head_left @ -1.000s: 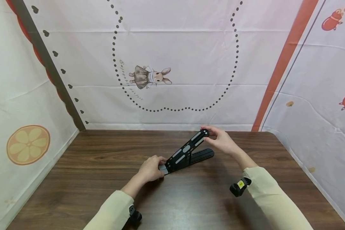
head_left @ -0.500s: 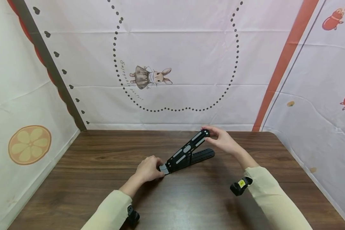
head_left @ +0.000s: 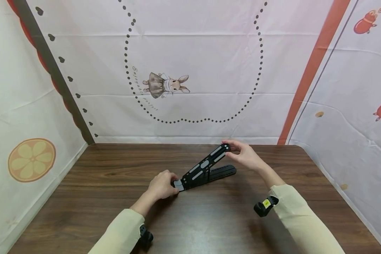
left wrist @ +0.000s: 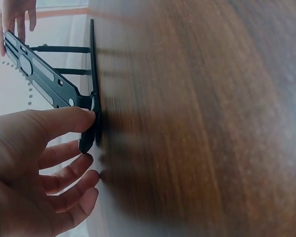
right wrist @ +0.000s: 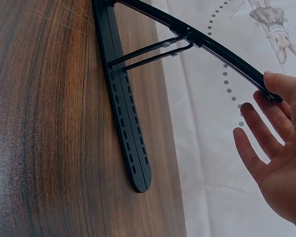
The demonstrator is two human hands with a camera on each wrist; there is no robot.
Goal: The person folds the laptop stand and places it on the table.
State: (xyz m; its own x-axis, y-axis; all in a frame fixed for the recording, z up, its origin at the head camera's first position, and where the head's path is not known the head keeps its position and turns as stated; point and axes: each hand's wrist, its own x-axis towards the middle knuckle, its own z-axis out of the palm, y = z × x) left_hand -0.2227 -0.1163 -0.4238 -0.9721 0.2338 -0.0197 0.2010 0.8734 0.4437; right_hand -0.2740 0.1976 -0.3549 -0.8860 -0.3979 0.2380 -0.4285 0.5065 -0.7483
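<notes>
A black folding stand is spread into a wedge, its slotted flat base lying on the wooden table and its upper panel with light oval cutouts slanting up to the right. Two thin struts join panel and base. My left hand pinches the hinged left end, which has a grey part, with the thumb on the near side. At the raised far end, my right hand holds the panel's tip between thumb and fingers. In the right wrist view, its other fingers are spread apart.
The brown wooden table extends around the stand. A printed white cloth hangs behind, and similar cloth stands on both sides. Each forearm wears a black wrist camera.
My left hand has drifted slightly left, and the stand's left end has moved slightly left with it. The right hand stays at the raised tip, nearly still.
</notes>
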